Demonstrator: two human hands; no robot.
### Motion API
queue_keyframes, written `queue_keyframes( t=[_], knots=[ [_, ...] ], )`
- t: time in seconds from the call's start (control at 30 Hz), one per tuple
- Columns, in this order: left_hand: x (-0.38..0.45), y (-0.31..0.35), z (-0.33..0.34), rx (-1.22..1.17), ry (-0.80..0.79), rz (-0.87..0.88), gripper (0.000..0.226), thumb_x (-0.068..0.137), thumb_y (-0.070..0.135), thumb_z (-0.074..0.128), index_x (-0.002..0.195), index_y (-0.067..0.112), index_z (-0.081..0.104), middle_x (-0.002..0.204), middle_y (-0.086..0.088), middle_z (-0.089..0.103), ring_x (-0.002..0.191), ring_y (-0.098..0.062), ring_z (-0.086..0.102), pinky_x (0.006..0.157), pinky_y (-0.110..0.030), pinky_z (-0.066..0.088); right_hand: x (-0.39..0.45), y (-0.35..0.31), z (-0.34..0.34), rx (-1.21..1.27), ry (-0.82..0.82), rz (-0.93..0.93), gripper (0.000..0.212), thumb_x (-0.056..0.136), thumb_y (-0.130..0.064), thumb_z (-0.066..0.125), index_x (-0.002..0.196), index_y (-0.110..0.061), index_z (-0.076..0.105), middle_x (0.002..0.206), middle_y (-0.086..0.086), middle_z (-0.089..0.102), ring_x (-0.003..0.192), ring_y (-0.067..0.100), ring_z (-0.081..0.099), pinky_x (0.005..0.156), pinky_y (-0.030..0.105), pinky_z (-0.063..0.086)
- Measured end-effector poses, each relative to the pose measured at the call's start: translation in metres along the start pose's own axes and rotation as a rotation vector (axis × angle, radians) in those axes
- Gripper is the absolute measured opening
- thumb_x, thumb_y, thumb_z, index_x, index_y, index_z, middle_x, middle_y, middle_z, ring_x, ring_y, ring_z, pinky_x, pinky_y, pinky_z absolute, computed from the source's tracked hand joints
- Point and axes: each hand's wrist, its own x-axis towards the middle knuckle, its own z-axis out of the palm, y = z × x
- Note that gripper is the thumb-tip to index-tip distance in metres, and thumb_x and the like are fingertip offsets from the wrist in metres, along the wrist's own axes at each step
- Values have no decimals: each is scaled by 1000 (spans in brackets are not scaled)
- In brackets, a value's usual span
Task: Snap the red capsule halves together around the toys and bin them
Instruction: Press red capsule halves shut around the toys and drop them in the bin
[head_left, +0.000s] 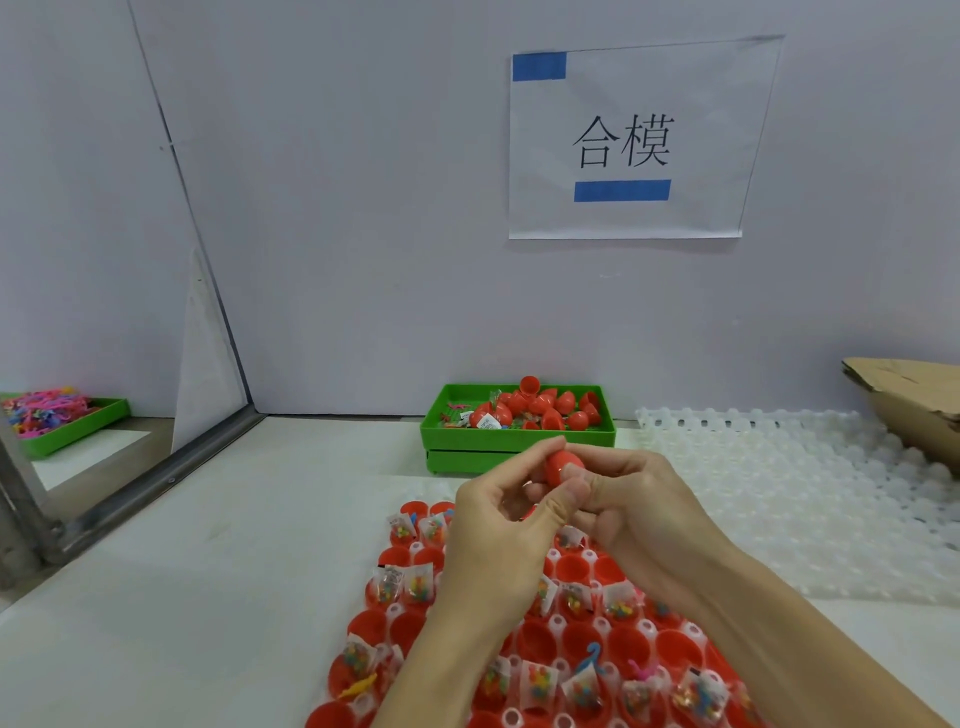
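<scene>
Both hands meet above the table's middle around one red capsule (560, 466). My left hand (501, 525) pinches it from the left with curled fingers and thumb. My right hand (631, 512) grips it from the right. Below my hands lies a white holder tray (558, 623) filled with several open red capsule halves (576, 567), many holding small clear bags of coloured toys (418, 584). Behind my hands stands a green bin (519, 441) with several red capsules (545, 402) inside.
An empty white holder tray (779, 499) lies to the right, with a cardboard box (914, 400) at the far right. A second green tray (78, 426) of coloured toys sits far left behind a clear partition (208, 364). A paper sign (634, 140) hangs on the wall.
</scene>
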Motion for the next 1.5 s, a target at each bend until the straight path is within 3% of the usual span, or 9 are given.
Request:
queue_keyframes(
  t=[0.13,0.27,0.43,0.53,0.67,0.93,1.07,1.23,1.5],
  knots=[
    [0,2,-7,27,-54,16,44,84,35,74,126,25,66,117,11,72,116,-5,64,95,-30,54,-4,-10,-2,67,-125,88,23,79,-7,69,99,4,75,101,23,72,90,27,73,75,29,60],
    [1,5,-10,179,-44,125,35,89,16,73,120,31,68,116,17,69,115,-1,61,84,-19,55,-9,-20,-3,-12,-232,148,33,85,-33,71,99,-3,76,104,21,71,99,35,69,85,34,59],
    [1,9,-3,221,72,127,16,87,31,70,98,42,69,100,24,71,102,6,63,77,-9,51,-9,-21,2,-94,-190,221,62,86,-53,57,117,-1,69,114,27,69,99,32,71,79,31,58],
    [2,10,-1,-18,161,-92,26,77,49,66,95,31,74,97,14,75,96,-2,70,75,-19,56,-6,-24,-1,-297,-96,183,60,86,-59,51,100,-7,78,101,21,75,86,29,74,76,33,58],
    [7,9,-3,-601,255,-429,41,78,40,66,102,8,73,96,-10,77,90,-18,75,70,-28,57,-2,-26,-10,-445,74,93,56,82,-55,53,94,-6,76,90,14,77,83,30,75,79,38,55],
    [9,8,-7,-867,278,-481,40,79,32,67,103,0,70,90,-16,75,83,-23,76,62,-28,60,-2,-27,-9,-473,98,95,44,97,-43,50,99,-6,74,90,13,77,84,32,75,81,38,58],
    [7,7,-4,-681,275,-368,37,75,26,73,104,5,69,94,-13,76,90,-24,75,66,-25,59,-3,-27,-7,-502,104,65,33,101,-32,51,100,-8,74,89,12,77,84,31,74,76,33,58],
    [4,2,-2,59,356,-34,26,76,26,84,92,30,64,85,15,74,79,-6,72,66,-14,54,-4,-20,-1,-613,123,-65,20,101,-13,54,103,-17,74,87,5,77,81,21,75,81,34,60],
    [-1,7,4,280,324,204,28,71,36,84,86,35,60,84,23,69,78,1,68,61,-9,52,-9,-20,5,-663,78,-236,21,97,-15,61,109,-28,73,89,-3,77,85,10,73,75,24,59]
  ],
)
